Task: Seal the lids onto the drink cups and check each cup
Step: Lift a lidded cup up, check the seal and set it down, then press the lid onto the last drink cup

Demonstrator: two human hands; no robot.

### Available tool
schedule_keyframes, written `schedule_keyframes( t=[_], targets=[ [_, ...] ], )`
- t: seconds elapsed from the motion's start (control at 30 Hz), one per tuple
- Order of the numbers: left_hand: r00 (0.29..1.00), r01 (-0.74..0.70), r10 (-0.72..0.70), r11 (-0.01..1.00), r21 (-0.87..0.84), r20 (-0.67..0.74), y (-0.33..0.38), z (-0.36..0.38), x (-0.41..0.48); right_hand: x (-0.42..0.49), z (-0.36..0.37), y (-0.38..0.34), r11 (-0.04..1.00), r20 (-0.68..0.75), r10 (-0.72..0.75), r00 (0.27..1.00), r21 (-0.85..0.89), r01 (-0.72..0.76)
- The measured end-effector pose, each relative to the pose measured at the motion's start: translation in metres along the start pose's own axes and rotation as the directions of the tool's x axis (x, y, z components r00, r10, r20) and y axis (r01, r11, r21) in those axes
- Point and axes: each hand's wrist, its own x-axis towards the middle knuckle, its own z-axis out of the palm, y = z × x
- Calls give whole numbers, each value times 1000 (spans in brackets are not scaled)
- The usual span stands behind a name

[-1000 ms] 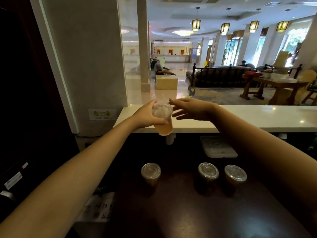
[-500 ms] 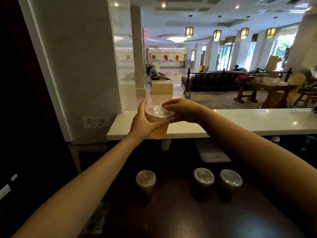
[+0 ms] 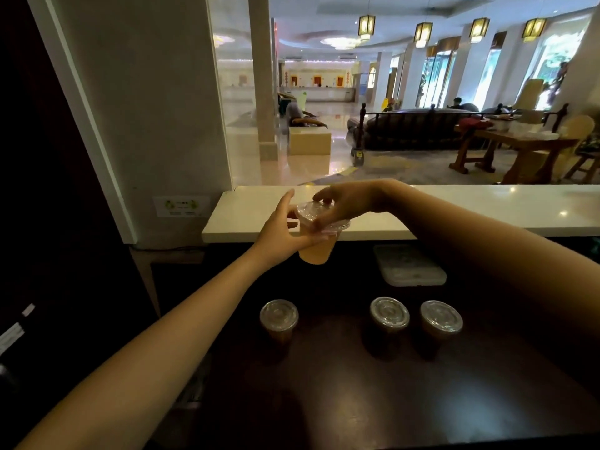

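Note:
A clear plastic cup of pale amber drink (image 3: 318,251) is held up in the air in front of the white counter ledge. My left hand (image 3: 285,228) wraps around its side. My right hand (image 3: 341,203) comes over the top, fingers on the clear lid (image 3: 311,211) and thumb at its rim. Three more lidded cups stand on the dark table below: one at the left (image 3: 278,316), one in the middle (image 3: 389,313), one at the right (image 3: 441,318).
A white counter ledge (image 3: 487,206) runs across behind the held cup. A pale flat tray (image 3: 409,264) lies under it on the dark table (image 3: 389,401). A grey pillar (image 3: 146,108) stands at the left. A hotel lobby with sofas and wooden tables lies beyond.
My right hand has gone from hovering open beside the cup to resting on the lid, then to pinching over it. The cup has sunk slightly toward the ledge.

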Motion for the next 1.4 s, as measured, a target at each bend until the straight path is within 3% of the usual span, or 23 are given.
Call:
schedule_keyframes(
  t=[0.1, 0.2, 0.3, 0.4, 0.47, 0.67, 0.93, 1.03, 1.1, 1.17, 1.27, 1.33, 1.4],
  targets=[
    [982, 95, -124, 976, 194, 145, -45, -5, -9, 5, 31, 20, 997, 4, -21, 1000, -69, 22],
    [904, 184, -344, 849, 496, 254, -98, -1, -19, 20, 70, 51, 992, 84, -11, 996, -121, 21],
    [818, 216, -508, 706, 675, 270, -140, 15, -27, 37, 115, 85, 986, 85, 37, 996, -166, -22],
    [774, 264, -587, 640, 722, 238, -171, 32, -30, 50, 158, 112, 984, 44, 83, 996, -161, -75],
    [772, 274, -591, 644, 715, 235, -184, 40, -29, 58, 178, 128, 982, 23, 105, 994, -161, -100],
    [887, 269, -437, 754, 599, 151, -204, 46, -34, 70, 206, 159, 975, 21, 125, 992, -189, -118],
    [907, 216, -372, 814, 540, 196, -204, 32, -80, 76, 211, 170, 964, 75, 171, 982, -220, -151],
    [914, 233, -367, 822, 520, 171, -201, 28, -101, 72, 216, 152, 954, 3, 110, 994, -280, -105],
    [917, 246, -368, 824, 510, 151, -201, 26, -115, 66, 233, 131, 988, -117, -48, 992, -149, 30],
    [924, 259, -360, 836, 483, 127, -203, 28, -129, 58, 261, 105, 983, -170, -123, 978, 114, 144],
    [917, 398, -390, 891, 219, -80, -210, 39, -146, 56, 301, 69, 852, -86, -90, 992, 510, 121],
    [838, 490, -485, 870, -45, -250, -211, 53, -151, 63, 322, 54, 730, -138, 1, 990, 677, 94],
    [775, 477, -526, 851, -221, -351, -212, 70, -154, 72, 339, 47, 628, -222, 96, 970, 769, 114]
  ],
)
